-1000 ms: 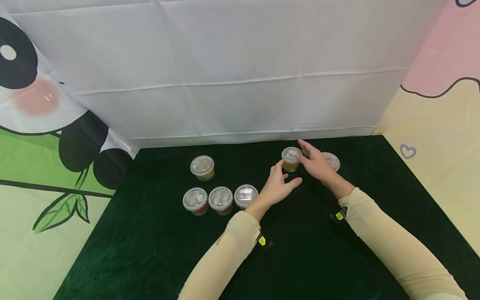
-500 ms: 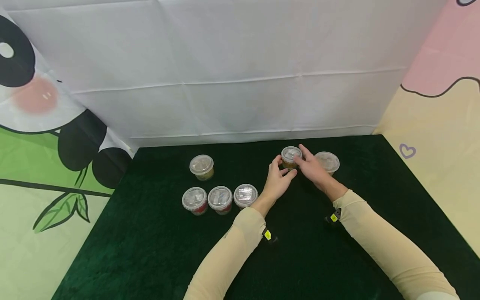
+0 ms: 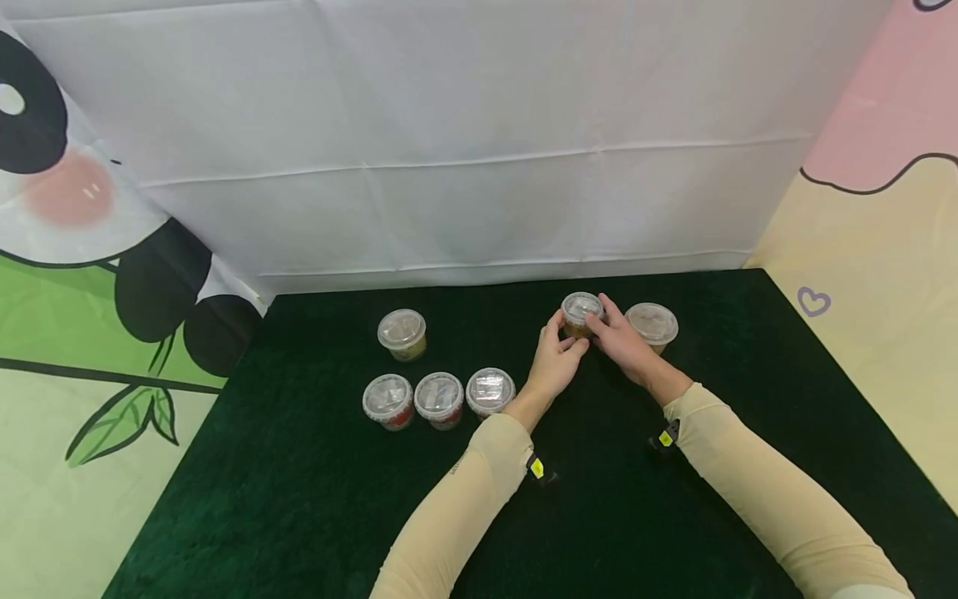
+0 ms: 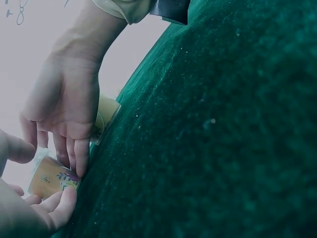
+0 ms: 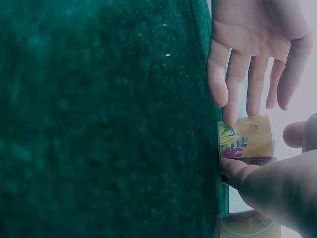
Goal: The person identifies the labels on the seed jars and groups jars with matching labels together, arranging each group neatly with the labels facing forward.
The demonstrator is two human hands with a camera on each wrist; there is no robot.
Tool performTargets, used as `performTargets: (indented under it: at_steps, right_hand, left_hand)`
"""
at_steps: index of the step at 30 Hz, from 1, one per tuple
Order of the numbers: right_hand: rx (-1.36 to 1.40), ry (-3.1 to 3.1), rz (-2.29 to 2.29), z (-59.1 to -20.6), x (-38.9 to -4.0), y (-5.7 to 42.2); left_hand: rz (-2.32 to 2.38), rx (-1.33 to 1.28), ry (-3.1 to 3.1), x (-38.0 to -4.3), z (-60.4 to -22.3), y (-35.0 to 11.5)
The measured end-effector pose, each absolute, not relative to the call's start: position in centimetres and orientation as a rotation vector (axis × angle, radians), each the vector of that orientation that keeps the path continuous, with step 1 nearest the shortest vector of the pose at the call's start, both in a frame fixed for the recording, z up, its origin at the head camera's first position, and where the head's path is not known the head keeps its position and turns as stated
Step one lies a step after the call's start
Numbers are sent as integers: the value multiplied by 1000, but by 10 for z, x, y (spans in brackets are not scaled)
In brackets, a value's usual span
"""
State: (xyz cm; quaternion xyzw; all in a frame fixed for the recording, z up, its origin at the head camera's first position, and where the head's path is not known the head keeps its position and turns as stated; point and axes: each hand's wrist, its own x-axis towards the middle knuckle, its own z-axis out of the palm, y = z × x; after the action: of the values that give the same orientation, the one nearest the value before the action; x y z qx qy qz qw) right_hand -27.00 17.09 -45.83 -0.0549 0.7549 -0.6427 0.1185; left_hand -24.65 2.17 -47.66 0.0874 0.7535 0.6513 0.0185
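A small lidded clear plastic cup (image 3: 581, 309) with amber contents stands between my two hands near the back of the table. My left hand (image 3: 554, 362) touches its left and near side with extended fingers. From the other side, my right hand (image 3: 627, 345) lays its fingers along the cup, thumb by the lid rim. In the right wrist view the cup (image 5: 250, 139) shows a printed flower and leaf pattern, fingertips of both hands against it. The left wrist view gives the same printed cup (image 4: 52, 179) low between the hands. Its far side is hidden.
Another lidded cup (image 3: 653, 324) stands just right of my right hand. Three cups with red contents line up at front left, the rightmost cup (image 3: 490, 389) beside my left wrist. A yellowish cup (image 3: 402, 333) stands behind them. A white cloth wall (image 3: 479, 208) rises behind the green table.
Both hands have closed in from either side until their fingers touch the cup. The right hand has come slightly down and left, showing more of the cup beside it. The other cups have stayed put.
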Motion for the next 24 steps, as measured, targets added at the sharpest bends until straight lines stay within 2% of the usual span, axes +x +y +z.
performTargets:
  at_steps: [24]
  right_hand:
    - [-189,2263,-1801,-458,-267,175]
  left_hand:
    - [1970,300,2328,-244,-474,19]
